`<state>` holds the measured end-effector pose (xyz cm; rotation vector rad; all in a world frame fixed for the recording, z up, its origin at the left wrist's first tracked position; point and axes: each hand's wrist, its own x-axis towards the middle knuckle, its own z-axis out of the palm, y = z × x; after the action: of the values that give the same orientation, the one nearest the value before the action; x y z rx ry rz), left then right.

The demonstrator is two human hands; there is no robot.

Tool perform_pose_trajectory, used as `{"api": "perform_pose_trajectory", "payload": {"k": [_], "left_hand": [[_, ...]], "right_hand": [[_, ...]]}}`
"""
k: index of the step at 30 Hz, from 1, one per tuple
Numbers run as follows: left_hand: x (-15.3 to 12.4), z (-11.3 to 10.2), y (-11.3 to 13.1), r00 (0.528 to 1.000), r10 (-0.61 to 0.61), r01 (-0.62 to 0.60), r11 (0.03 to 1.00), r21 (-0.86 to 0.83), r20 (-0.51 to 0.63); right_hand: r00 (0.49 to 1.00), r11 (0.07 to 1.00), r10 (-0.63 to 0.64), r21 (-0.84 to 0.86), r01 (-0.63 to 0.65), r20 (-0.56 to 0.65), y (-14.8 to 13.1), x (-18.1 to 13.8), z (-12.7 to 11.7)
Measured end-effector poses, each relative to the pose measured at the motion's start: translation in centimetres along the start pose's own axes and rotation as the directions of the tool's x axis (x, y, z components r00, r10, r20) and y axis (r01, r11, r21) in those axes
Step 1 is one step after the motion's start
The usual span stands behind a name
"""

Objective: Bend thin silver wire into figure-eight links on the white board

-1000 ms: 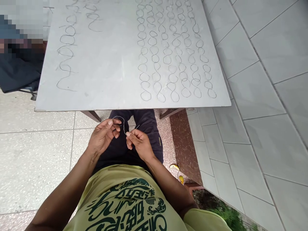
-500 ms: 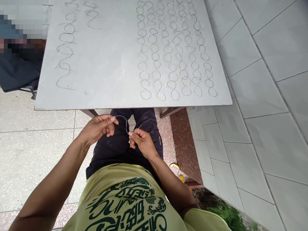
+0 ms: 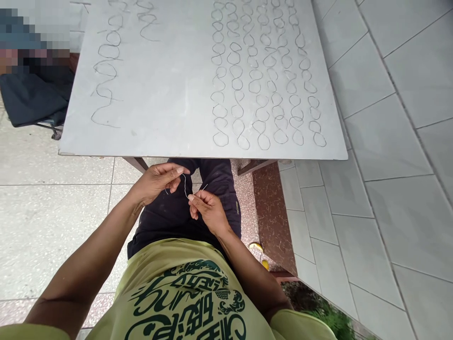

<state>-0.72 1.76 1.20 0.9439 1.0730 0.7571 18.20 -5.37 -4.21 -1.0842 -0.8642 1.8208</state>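
A thin, curved piece of wire (image 3: 185, 185) runs between my two hands above my lap. My left hand (image 3: 163, 178) pinches its upper part between thumb and fingertips, and a short end shows below the curled fingers. Lower and to the right, my right hand (image 3: 208, 208) grips the wire between thumb and forefinger, with a free tip poking up past the knuckles. Both hands are just off the near edge of the grey-white table (image 3: 170, 118). Rows of wire bent into figure-eight shapes (image 3: 262, 101) lie on its right half.
Wavy wire pieces (image 3: 105, 71) lie in overlapping lines on the table's left side. A tiled wall (image 3: 389, 141) borders the right. Dark fabric (image 3: 35, 97) hangs over a frame at far left, beside a blurred area. Yellow objects (image 3: 260, 248) rest on the floor near my right arm.
My left hand has slid right along the wire, closer to my right hand, shortening the span between them. My right hand stays nearly in place. The view has shifted slightly.
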Motion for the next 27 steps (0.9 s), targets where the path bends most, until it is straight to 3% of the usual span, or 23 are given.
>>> {"api": "perform_pose_trajectory", "payload": {"k": [10, 13, 16, 21, 27], "left_hand": [[0.7, -0.5, 0.5, 0.998, -0.049, 0.046, 0.996, 0.073, 0.042], [0.6, -1.3, 1.2, 0.994, -0.091, 0.078, 0.980, 0.183, 0.063], [0.5, -2.4, 2.1, 0.976, -0.147, 0.085, 0.936, 0.341, 0.160], [0.5, -3.5, 3.4, 0.945, -0.194, 0.014, 0.828, 0.560, 0.264], [0.8, -3.5, 3.7, 0.939, -0.154, -0.080, 0.773, 0.629, 0.308]], "right_hand": [[0.999, 0.999, 0.018, 0.036, -0.019, 0.035, -0.2, -0.3, 0.5], [0.998, 0.999, 0.020, 0.049, -0.023, 0.056, -0.3, -0.5, 0.3], [0.996, 0.997, 0.044, 0.066, -0.050, 0.078, -0.4, -0.7, 0.2], [0.991, 0.989, 0.115, 0.087, -0.120, 0.064, -0.5, -0.6, 0.5], [0.992, 0.994, 0.105, 0.033, -0.108, 0.075, -0.7, -0.6, 0.7]]}}
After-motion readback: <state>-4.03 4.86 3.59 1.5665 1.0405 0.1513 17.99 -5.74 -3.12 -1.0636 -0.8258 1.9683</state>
